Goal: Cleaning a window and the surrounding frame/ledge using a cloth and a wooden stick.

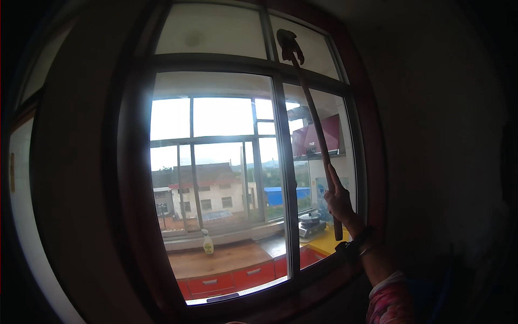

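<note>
My right hand (339,202) is raised and wrapped around the lower part of a long wooden stick (313,109). A dark cloth (288,42) hangs bunched over the stick's top end, against the upper right window pane (319,48). The stick's bottom end sticks out below my fist. It slants across the frame of a sliding window (281,162). At the bottom edge shows only a sliver of skin, which may be my left hand (235,322); its fingers are hidden.
Through the glass stand a spray bottle (207,243) on a wooden counter (218,261), red drawers (210,283), a lidded pan (311,217) on a cooker and a maroon range hood (317,135). A dark flat object (222,297) lies on the sill. Dark red trim (370,162) surrounds the window.
</note>
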The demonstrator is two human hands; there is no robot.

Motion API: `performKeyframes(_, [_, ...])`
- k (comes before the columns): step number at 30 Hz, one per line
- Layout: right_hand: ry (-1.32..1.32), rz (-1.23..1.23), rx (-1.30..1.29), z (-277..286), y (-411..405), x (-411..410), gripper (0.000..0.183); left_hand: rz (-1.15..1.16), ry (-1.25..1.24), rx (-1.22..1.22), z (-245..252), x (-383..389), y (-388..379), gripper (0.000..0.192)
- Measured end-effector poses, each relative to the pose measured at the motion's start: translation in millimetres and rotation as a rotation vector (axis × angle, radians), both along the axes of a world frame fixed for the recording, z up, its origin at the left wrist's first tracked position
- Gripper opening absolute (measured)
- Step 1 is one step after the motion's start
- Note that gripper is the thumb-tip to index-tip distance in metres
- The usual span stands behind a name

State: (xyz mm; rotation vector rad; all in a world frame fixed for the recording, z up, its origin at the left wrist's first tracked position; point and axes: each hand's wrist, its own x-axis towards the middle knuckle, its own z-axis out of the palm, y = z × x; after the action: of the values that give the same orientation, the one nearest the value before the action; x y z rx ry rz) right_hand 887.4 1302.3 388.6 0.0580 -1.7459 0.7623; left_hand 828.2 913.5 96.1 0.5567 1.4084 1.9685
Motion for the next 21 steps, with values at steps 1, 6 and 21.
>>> performKeyframes(1, [-0.009,0.008,0.025,0.2,5.3,-2.4,0.077,0.013,-0.010,-0.037,1.2,0.2,0.4,0.020])
performKeyframes(6, [-0.104,0.092,-0.008,21.4,3.6,-2.7,0.081,0.024,0.002,-0.020,2.6,-2.8,7.4,0.021])
performKeyframes(21, [0.048,-0.189,0.239,169.8,32.9,-63.1,0.080,0.068,0.007,0.048,1.2,-18.5,36.6,0.023])
